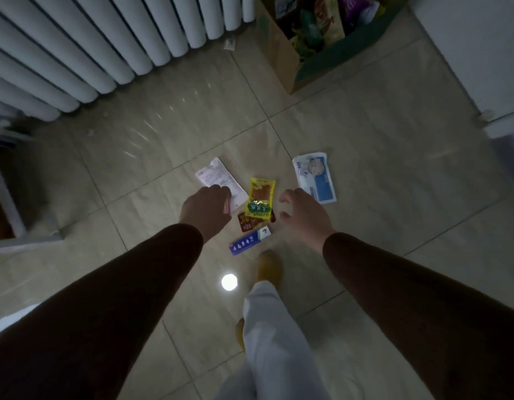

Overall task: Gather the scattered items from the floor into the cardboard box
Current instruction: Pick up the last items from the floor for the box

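Note:
Several items lie on the tiled floor: a white paper slip, a yellow snack packet, a small red packet under it, a blue and white toothpaste box and a blue and white pouch. My left hand hovers over the lower end of the paper slip, fingers curled down, something thin and pinkish at its fingertips. My right hand hangs open between the yellow packet and the pouch, holding nothing. The cardboard box, with packets in it, stands at the top right.
A white radiator fills the upper left. White furniture lines the right edge. A shelf leg stands at the left. My slippered foot is just below the toothpaste box. A small scrap lies by the radiator.

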A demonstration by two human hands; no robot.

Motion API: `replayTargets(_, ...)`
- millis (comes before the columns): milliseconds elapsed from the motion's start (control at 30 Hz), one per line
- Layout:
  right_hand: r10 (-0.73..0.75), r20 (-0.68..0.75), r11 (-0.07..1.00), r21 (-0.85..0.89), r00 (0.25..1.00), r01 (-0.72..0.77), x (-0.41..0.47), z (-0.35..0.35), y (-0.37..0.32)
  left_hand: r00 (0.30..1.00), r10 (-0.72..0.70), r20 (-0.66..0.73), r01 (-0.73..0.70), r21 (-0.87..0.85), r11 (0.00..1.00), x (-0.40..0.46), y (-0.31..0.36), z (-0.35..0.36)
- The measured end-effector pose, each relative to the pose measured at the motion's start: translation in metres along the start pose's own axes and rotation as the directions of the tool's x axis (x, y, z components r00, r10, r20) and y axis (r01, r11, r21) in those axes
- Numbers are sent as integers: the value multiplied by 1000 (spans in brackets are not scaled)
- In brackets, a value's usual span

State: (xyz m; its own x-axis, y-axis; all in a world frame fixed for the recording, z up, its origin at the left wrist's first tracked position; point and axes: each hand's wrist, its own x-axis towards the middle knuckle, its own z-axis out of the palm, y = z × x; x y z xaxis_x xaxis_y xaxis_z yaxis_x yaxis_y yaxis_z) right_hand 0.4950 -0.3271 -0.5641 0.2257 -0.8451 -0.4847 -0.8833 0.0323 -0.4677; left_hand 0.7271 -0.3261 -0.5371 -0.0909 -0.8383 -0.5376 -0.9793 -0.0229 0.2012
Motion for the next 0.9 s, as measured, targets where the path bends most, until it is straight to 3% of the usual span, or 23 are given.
replayTargets(267,212,-80,958,215,974,-190,46,26,-17,988,132,78,-134,27,991,72,-29,-5)
replayTargets(533,480,-21,827,344,877,-445,72,68,-41,928,319,192,-344,112,932,135,-78,-3)
replayTargets(667,588,15,742,387,809,-547,82,104,-45,860,433,269,-482,151,863,160,-107,4)
replayTargets(900,794,69,506,476,604,-719,81,204,-25,776,512,368,-619,291,730,200,-145,74)
